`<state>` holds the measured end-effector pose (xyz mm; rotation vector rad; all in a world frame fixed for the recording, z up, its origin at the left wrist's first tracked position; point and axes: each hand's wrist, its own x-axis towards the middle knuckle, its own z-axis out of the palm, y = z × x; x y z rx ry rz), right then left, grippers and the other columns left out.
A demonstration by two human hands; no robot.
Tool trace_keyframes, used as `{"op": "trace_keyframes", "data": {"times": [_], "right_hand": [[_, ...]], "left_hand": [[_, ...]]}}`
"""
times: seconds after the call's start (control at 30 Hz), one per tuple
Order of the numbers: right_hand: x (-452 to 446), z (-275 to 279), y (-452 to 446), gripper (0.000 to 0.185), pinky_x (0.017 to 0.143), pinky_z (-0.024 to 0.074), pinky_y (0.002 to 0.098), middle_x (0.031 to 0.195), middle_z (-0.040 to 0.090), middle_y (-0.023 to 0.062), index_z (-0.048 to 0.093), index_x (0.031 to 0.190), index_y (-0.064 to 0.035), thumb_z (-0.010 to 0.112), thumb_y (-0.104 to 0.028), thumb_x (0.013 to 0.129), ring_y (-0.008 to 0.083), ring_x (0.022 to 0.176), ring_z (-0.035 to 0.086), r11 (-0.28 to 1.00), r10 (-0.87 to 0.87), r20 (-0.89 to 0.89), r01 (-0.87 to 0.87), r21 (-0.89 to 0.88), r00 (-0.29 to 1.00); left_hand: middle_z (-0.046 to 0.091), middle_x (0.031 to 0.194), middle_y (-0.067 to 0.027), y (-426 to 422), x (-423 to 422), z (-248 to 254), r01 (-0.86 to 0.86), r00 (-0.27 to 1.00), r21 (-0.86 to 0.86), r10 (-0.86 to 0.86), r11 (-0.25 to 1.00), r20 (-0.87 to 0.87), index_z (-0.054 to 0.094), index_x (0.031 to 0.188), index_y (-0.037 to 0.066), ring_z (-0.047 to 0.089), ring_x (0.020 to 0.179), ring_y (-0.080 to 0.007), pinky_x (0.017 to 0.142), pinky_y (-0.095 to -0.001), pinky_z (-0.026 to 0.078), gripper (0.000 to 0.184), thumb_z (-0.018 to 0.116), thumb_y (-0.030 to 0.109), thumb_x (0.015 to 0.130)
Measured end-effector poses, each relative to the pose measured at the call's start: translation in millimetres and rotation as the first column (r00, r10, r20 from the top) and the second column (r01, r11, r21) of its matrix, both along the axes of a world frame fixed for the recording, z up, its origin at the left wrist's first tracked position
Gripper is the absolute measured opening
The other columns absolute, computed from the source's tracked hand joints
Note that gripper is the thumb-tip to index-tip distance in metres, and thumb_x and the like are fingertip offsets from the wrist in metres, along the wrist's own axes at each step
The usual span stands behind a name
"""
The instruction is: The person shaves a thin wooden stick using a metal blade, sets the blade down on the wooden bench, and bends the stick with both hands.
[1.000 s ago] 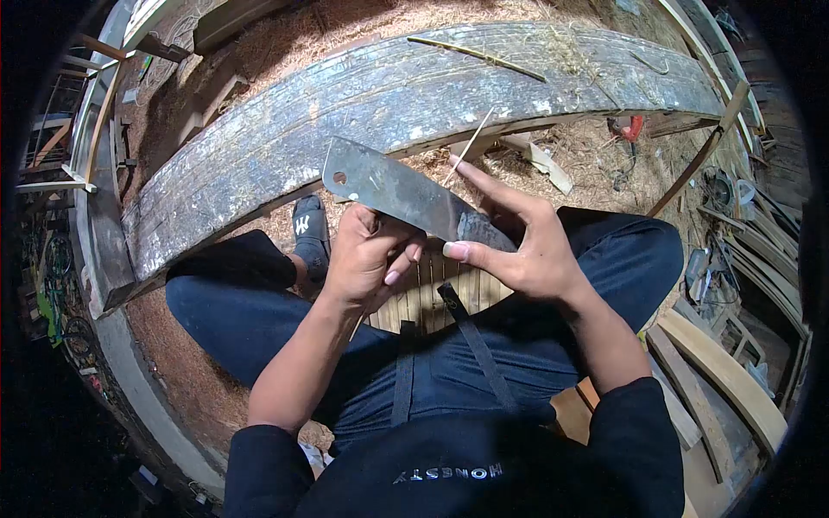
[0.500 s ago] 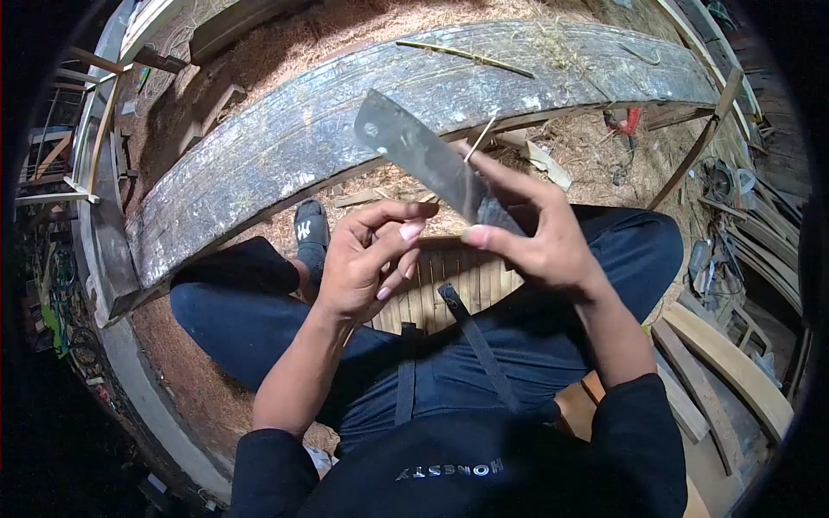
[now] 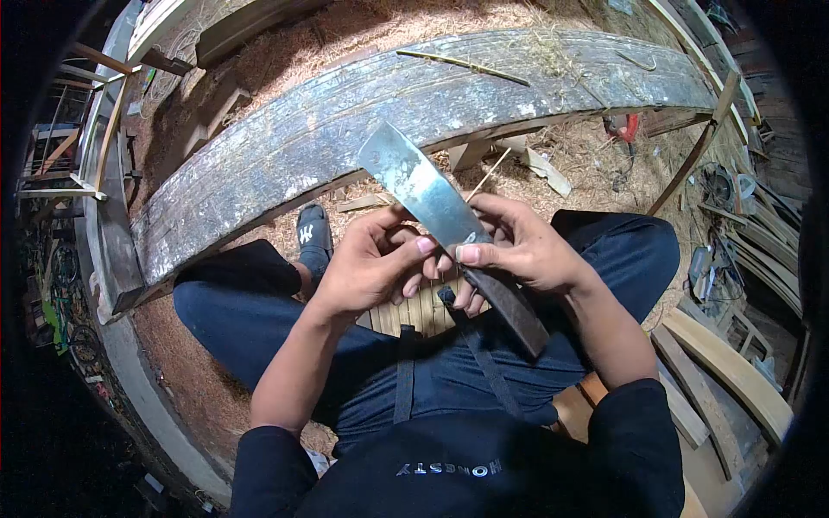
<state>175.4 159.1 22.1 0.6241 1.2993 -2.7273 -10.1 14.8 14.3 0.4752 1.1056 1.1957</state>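
Note:
A broad metal blade with a dark handle lies slanted across the middle of the view, its wide end at the upper left. My right hand grips it where blade and handle meet, the thumb on top. Beside the blade's lower left edge, my left hand has its fingers curled and pinched against the metal. A thin pale sliver sticks up past my right index finger; its lower end is hidden. Slats of a low bamboo seat show beneath my hands.
A long weathered plank arches across the front, with a thin stick on it. Wood shavings cover the ground near a red tool. Curved wooden pieces lie at the right. My crossed legs frame the work.
The blade has turned so its handle now points down to the right. My left hand drew back from the blade, then came back against it. My right hand has shifted its grip.

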Motion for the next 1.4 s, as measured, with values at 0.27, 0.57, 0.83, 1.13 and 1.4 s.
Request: {"op": "trace_keyframes", "data": {"times": [0.27, 0.57, 0.83, 1.13, 1.4], "right_hand": [[-4, -7, -10, 0.036, 0.048, 0.0542, 0.0259, 0.093, 0.072, 0.0167, 0.053, 0.128, 0.0069, 0.06, -0.018, 0.103, 0.0162, 0.054, 0.064, 0.998, 0.055, -0.057, -0.056, -0.022, 0.997], [7, 11, 7, 0.039, 0.044, 0.0493, 0.0227, 0.083, 0.068, 0.0122, 0.046, 0.139, 0.0018, 0.054, -0.014, 0.105, 0.0111, 0.048, 0.058, 0.992, -0.129, -0.076, 0.129, -0.007, 0.989], [7, 15, 7, 0.048, 0.044, 0.0479, 0.0226, 0.082, 0.064, 0.0084, 0.039, 0.147, -0.0014, 0.055, -0.016, 0.105, 0.0096, 0.048, 0.055, 0.979, -0.2, -0.091, 0.196, -0.055, 0.976], [1, 13, -9, 0.048, 0.046, 0.0479, 0.0227, 0.082, 0.06, 0.0064, 0.038, 0.147, -0.0009, 0.056, -0.014, 0.104, 0.0103, 0.051, 0.055, 0.998, -0.043, -0.068, 0.04, -0.044, 0.997], [5, 15, 4, 0.043, 0.042, 0.0474, 0.0222, 0.078, 0.057, 0.0059, 0.037, 0.144, -0.0006, 0.052, -0.013, 0.105, 0.0104, 0.047, 0.054, 0.994, -0.093, -0.07, 0.09, -0.055, 0.993]], "left_hand": [[0.065, 0.07, -0.0031, -5, -4, -8, 0.021, 0.992, -0.001, -0.021, 1.0, -0.122, 0.065, 0.104, -0.003, 0.053, 0.049, -0.0061, 0.044, -0.0209, 0.038, 0.014, 0.063, 0.01, 0.101], [0.062, 0.066, -0.0029, -13, -5, -1, -0.084, 0.992, 0.083, 0.091, 0.993, -0.089, 0.066, 0.104, -0.001, 0.046, 0.045, -0.0042, 0.042, -0.0198, 0.033, 0.015, 0.065, 0.013, 0.1], [0.062, 0.067, -0.0019, -16, -7, -9, -0.088, 0.991, 0.113, 0.098, 0.99, -0.086, 0.067, 0.118, 0.0, 0.046, 0.045, -0.0038, 0.041, -0.0202, 0.033, 0.022, 0.066, 0.013, 0.1], [0.07, 0.088, -0.0046, -6, 1, -10, -0.068, 0.959, 0.181, 0.114, 0.981, -0.258, 0.068, 0.115, -0.003, 0.063, 0.073, -0.0065, 0.058, -0.022, 0.049, 0.019, 0.068, 0.007, 0.098], [0.073, 0.091, -0.0069, -8, 1, -1, -0.064, 0.888, 0.162, 0.13, 0.985, -0.441, 0.072, 0.105, -0.005, 0.066, 0.075, -0.0085, 0.066, -0.0242, 0.052, 0.013, 0.066, 0.004, 0.097]]}}
